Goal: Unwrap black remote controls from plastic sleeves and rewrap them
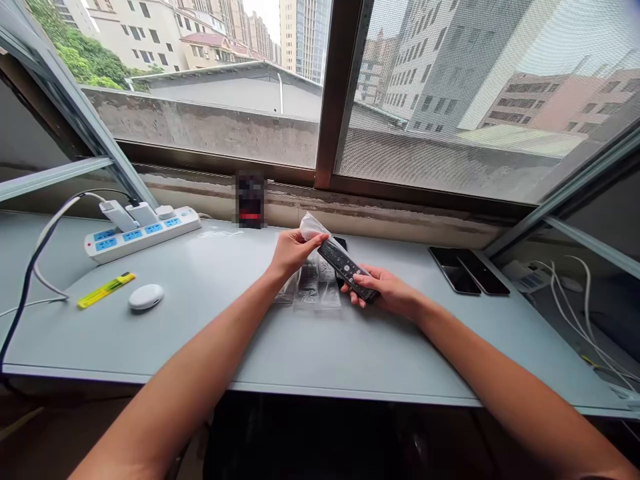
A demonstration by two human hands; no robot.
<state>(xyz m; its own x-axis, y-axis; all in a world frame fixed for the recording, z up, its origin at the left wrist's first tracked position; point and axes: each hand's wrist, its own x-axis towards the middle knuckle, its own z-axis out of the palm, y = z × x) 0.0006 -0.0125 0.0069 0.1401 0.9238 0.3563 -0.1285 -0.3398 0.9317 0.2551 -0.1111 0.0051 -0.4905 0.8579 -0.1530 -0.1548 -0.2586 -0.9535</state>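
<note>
Work looks midway: the remote (345,263), seemingly part-sleeved, is over the bench (325,353), the left hand (294,252) pinching the plastic sleeve (311,225) at its far end, the right hand (383,287) gripping its near end, bagged items (309,287) beneath.

A work corner in a home or an office, which of them cannot be told, is shown by a pale bench (390,360) set beneath a wide window (336,100), with a power strip (145,237) placed at left and city buildings (435,67) seen outside.
</note>
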